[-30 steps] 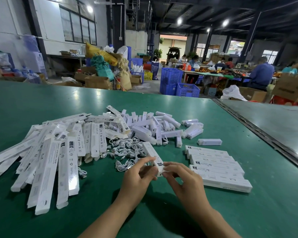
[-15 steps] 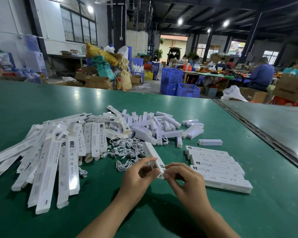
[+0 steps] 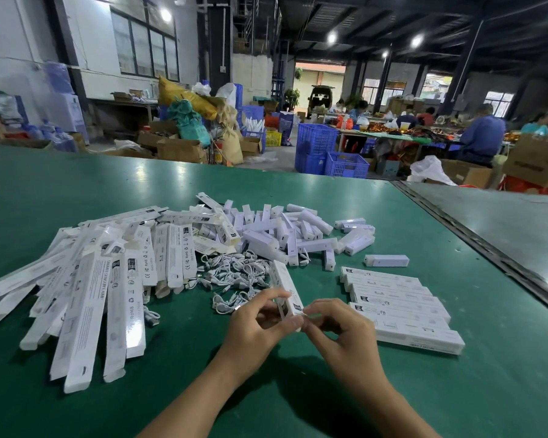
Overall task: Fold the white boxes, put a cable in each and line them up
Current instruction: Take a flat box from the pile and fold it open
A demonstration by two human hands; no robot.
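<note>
While the green table point(image 3: 76, 191) bears a fan of flat boxes point(image 3: 89, 298) at left, a row of finished boxes point(image 3: 399, 308) at right and white cables point(image 3: 234, 273) between, the box being folded point(image 3: 284, 284) is held lower centre, long axis pointing up-frame, away from the wrists. Both hands meet at its near end: the left hand point(image 3: 253, 330) pinches its side, and the right hand point(image 3: 339, 336) nips the end flap with curled fingertips point(image 3: 309, 311).

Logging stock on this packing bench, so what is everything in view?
Flat boxes: many, white, fanned at table's left.
Cables: a tangle, white, middle.
Short boxes: a heap, white, behind the cables; one apart at right.
Finished boxes: several, white, row at right.
Held box: one, white, near centre.
Table: one, green.
Crates: several, blue, floor beyond.
Left hand: grips the held box.
Right hand: pinches its near end.
</note>
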